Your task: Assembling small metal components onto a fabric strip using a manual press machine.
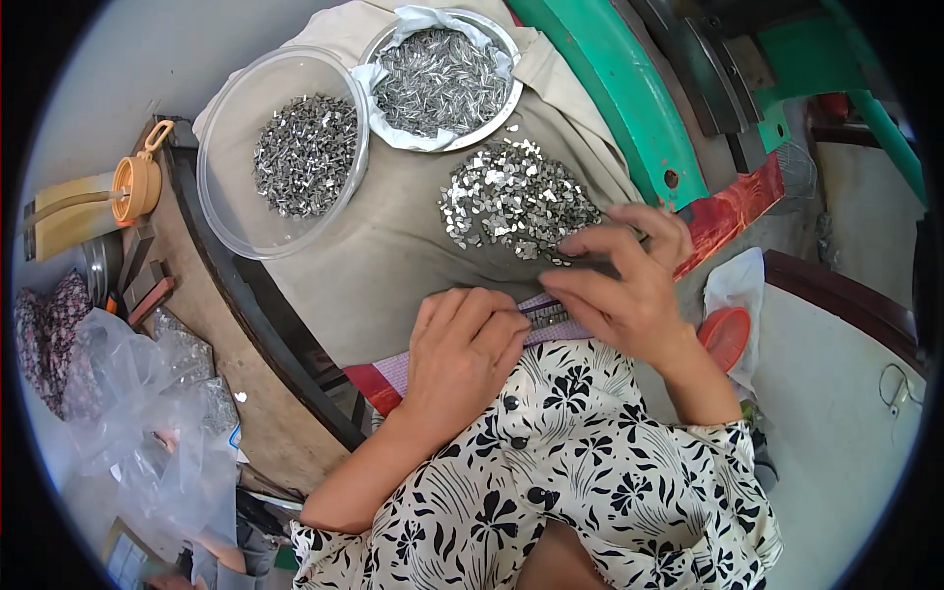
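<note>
A heap of small flat shiny metal pieces point(516, 192) lies on a grey-beige cloth point(393, 241) in front of me. My right hand point(629, 285) is at the heap's near right edge, thumb and forefinger bent towards each other with a gap between the tips. I see nothing clearly held in it. My left hand point(467, 344) is closed, fingers curled and together, close to my body. Between the hands lies a narrow strip lined with small metal pieces point(547, 316); the left fingers meet its left end. What sits inside that hand is hidden.
Beyond the cloth's middle stand a clear round tub point(221, 182) of small metal bits and a lined bowl point(511, 93) of thin metal pins. A green metal frame point(629, 108) rises at far right. Leftward are an orange cup-like holder point(136, 189) and plastic bags point(147, 413).
</note>
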{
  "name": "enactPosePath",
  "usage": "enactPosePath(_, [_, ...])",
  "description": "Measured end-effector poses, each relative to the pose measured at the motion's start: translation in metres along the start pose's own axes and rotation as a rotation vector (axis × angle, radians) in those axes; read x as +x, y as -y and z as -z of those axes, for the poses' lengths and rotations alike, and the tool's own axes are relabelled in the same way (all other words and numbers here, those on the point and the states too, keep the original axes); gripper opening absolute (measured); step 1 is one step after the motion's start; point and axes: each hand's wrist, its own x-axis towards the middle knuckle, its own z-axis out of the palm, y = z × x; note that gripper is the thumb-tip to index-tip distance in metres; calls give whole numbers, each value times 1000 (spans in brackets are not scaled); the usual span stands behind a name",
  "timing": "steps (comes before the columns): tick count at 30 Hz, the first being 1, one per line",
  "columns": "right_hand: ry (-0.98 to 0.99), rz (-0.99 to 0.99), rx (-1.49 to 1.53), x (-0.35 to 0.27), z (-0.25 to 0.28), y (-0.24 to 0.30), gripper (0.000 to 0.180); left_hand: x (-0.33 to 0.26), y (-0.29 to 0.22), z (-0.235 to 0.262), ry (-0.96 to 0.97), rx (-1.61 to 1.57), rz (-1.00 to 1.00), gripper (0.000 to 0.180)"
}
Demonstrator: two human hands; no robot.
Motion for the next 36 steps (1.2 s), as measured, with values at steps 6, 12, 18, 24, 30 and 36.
enactPosePath(6, [109, 153, -110, 38, -8, -1, 13, 2, -2, 2, 16, -38, 51, 22])
enactPosePath(12, [216, 218, -161, 38, -3, 3, 7, 1, -1, 2, 16, -30, 33, 24])
enactPosePath(18, [51, 201, -176, 18, -13, -1, 9, 3, -1, 0, 23, 4, 12, 17])
enactPosePath(24, [-26, 64, -57, 9, -11, -5, 16, 4, -2, -2, -1, 6, 28, 18])
enactPosePath(30, [37, 26, -54, 9, -4, -3, 18, 10, -9, -3, 13, -2, 0, 18])
enactPosePath(36, [45, 61, -72, 9, -7, 2, 16, 14, -10, -16, 10, 38, -80, 12])
